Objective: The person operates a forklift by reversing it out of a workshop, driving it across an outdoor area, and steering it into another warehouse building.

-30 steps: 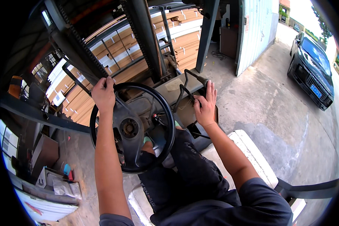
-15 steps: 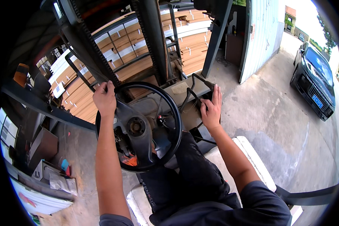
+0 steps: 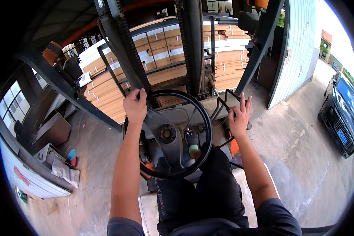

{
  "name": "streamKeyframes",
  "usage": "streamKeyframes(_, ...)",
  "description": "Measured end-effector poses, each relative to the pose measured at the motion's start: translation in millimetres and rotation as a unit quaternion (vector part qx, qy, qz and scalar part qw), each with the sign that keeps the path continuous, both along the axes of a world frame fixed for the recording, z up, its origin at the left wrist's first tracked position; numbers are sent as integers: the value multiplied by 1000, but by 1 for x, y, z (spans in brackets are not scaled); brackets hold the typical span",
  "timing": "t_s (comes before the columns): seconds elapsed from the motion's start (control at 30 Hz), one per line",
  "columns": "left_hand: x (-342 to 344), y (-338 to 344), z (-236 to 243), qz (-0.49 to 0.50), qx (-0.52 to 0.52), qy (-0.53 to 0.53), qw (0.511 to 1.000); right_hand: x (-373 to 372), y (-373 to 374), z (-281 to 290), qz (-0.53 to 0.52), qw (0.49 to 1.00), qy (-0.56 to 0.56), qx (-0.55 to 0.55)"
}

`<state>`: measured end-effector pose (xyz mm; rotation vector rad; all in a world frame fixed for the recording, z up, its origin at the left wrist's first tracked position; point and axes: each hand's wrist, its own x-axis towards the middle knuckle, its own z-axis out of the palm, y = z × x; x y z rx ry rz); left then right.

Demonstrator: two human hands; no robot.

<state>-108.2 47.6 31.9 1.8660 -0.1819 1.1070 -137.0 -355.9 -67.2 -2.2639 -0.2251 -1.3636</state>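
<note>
Steering wheel (image 3: pixel 166 134), black and with a broad spoke, stands tilted in front of the seated person, its lower edge over the dark-trousered legs (image 3: pixel 220 185). The left hand (image 3: pixel 134 106) sits at its upper left, the fingers curled closed around the rim. The right hand (image 3: pixel 239 121) is at the bent black levers (image 3: pixel 232 94) just beside the wheel: two fingers point upward, spread apart, while thumb and forefinger bend in near a lever's end; whether they grip it cannot be told. Judging by its look, the wheel is stiff, hard and not fragile, fixed at the hub so that its weight need not be carried, and perhaps a little slippery where the rim is smooth. The outer rim seems the best place to take hold. Beyond it rise the dark mast (image 3: pixel 192 47) and stacked boards (image 3: pixel 231 65).
</note>
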Motion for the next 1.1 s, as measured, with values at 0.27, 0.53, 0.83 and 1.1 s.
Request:
streamKeyframes(0.27, -39, 29, -3, 21, -1, 27, 999, -30, 40, 0, -81, 994, -53, 43)
streamKeyframes(0.53, -72, 42, 2, 39, 12, 25, 999, -66, 60, -30, -198, 978, -43, 50)
streamKeyframes(0.83, -85, 51, 1, 49, 11, 60, 997, -61, 66, -43, -17, 988, -55, 140)
streamKeyframes(1.1, -48, 38, -10, 43, 9, 58, 997, -16, 59, -11, -9, 986, 46, 158)
